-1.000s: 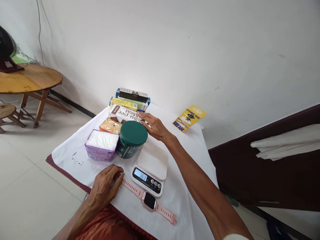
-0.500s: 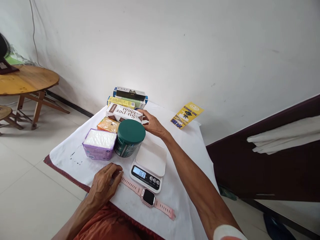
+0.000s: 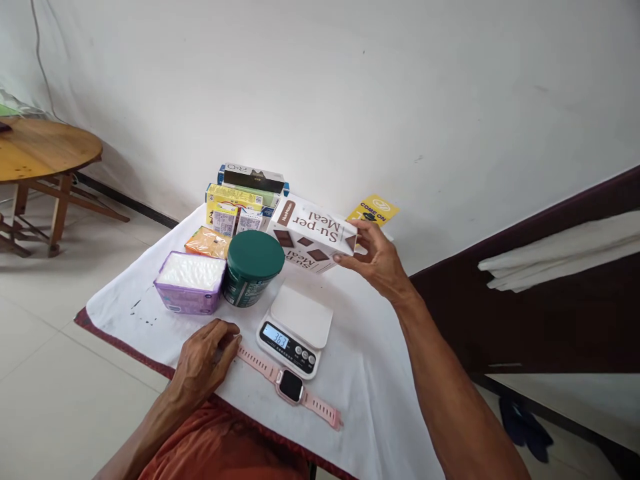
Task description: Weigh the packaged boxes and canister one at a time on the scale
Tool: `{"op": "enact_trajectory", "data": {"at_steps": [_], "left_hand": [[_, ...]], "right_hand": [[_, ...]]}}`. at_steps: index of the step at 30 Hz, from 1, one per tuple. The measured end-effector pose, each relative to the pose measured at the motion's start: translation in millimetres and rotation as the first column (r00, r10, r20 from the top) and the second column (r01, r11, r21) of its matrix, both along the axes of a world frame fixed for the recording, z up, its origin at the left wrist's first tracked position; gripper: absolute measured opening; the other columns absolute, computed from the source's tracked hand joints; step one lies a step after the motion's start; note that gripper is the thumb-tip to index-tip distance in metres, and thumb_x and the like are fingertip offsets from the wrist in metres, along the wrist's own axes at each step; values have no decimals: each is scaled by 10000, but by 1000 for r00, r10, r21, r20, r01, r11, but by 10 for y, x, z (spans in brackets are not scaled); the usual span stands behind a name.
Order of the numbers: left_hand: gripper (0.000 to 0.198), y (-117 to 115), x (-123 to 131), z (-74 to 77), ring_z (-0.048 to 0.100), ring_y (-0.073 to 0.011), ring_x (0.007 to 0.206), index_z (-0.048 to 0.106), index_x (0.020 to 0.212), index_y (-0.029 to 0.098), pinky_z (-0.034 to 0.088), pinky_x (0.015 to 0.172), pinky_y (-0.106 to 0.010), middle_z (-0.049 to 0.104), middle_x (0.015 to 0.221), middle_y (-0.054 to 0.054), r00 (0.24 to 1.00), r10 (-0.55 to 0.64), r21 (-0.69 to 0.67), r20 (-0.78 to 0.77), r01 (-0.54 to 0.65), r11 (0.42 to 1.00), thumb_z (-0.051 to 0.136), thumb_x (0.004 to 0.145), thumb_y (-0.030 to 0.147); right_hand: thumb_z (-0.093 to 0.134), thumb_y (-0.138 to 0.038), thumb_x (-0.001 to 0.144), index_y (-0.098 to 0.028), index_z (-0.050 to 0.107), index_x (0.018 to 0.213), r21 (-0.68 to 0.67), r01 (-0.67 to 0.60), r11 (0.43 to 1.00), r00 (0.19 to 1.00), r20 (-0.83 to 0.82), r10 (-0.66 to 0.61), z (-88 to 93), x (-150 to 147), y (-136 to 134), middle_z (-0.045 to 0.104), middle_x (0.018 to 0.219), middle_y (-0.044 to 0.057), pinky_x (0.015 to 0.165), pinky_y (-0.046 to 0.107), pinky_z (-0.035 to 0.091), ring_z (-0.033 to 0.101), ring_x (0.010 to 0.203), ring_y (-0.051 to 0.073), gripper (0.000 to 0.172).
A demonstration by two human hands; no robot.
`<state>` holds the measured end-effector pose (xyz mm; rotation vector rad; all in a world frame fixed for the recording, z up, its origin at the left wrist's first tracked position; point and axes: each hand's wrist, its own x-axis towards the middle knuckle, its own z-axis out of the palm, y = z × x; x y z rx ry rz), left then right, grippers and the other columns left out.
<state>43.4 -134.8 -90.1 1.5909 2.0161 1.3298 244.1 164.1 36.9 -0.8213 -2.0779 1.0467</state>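
My right hand [image 3: 379, 260] grips one end of a white "Su-per Meal" box [image 3: 313, 233] and holds it in the air above the far side of a white kitchen scale [image 3: 296, 327]. The scale's pan is bare and its display reads 363. My left hand [image 3: 203, 357] rests on the white tablecloth [image 3: 370, 347] with curled fingers, at the end of a pink smartwatch strap [image 3: 287, 383]. A green-lidded tub [image 3: 251, 267] stands just left of the scale.
A purple pack of white pads [image 3: 190, 290], an orange packet [image 3: 207, 241], small cartons [image 3: 235, 219] and stacked boxes [image 3: 250, 181] sit at the table's far left. A yellow card [image 3: 373, 210] leans at the wall. A round wooden table [image 3: 45, 147] stands far left; a dark cabinet [image 3: 550, 313] stands right.
My right hand has lifted the Su-per Meal box off the pile and carried it right, above the scale. The small cartons behind it now show. My left hand has stayed put.
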Motion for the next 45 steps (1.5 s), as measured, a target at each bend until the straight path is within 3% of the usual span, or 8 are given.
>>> {"op": "enact_trajectory", "data": {"at_steps": [5,9,19,25,27,33,41,45], "left_hand": [[160,4,-4,13,714,-144,707,686,959,222,565,687,-253,719,825,-6,1000,4,-6,-2,-4,1000,564,995,318],[174,-2,-10,28,717,-153,718,685,951,222,566,697,-261,720,817,-11,1000,-4,-17,-12,3,1000,555,992,331],[194,5,-12,2,705,-152,719,682,942,225,555,692,-258,730,835,-9,1000,3,-25,-30,-4,1000,556,1001,361],[190,-3,-3,59,709,-161,742,682,1024,220,587,717,-273,707,832,-10,997,-18,-12,-68,17,1000,564,1009,368],[237,22,45,110,728,-189,833,676,1138,217,613,788,-311,723,921,-38,995,-57,-18,-86,56,998,579,1010,392],[612,212,351,60,573,-317,1395,396,1580,227,518,1135,-504,587,1479,-173,973,-213,-56,-87,208,976,575,1037,446],[726,403,464,-149,404,-348,1551,237,1653,203,445,1209,-558,397,1649,-209,985,-169,-97,40,172,980,513,1056,510],[692,419,431,-150,409,-323,1551,247,1648,203,404,1251,-541,400,1645,-200,982,-179,-67,55,182,981,499,1067,482]], "right_hand": [[960,-483,634,-314,606,1290,83,168,982,985,-56,-163,69,399,-174,677,1324,83,850,453,672,663,1223,331,764],[947,-472,670,-329,652,1262,79,209,975,978,-22,-208,94,725,-423,703,1254,71,845,494,677,694,1146,332,677],[922,-484,729,-349,602,1340,-83,162,983,987,22,-161,-254,918,-831,658,1337,68,922,457,666,658,1224,298,702],[967,-549,643,-439,260,1639,-179,148,973,987,82,-135,-328,1046,-803,388,1656,122,1054,552,602,496,1462,353,1226],[974,-574,613,-420,250,1643,-205,159,966,986,86,-144,-367,1077,-810,369,1668,141,1064,572,589,473,1480,367,1269],[933,-559,669,-349,410,1530,-217,145,965,988,90,-128,-554,934,-919,569,1526,120,1007,560,615,616,1335,346,1029],[908,-543,700,-295,574,1368,-161,236,958,971,11,-237,-627,732,-979,731,1324,104,963,528,640,714,1196,346,786],[901,-540,707,-279,590,1336,-168,271,948,956,-66,-285,-636,759,-742,737,1320,112,972,523,630,716,1196,336,749]]}}
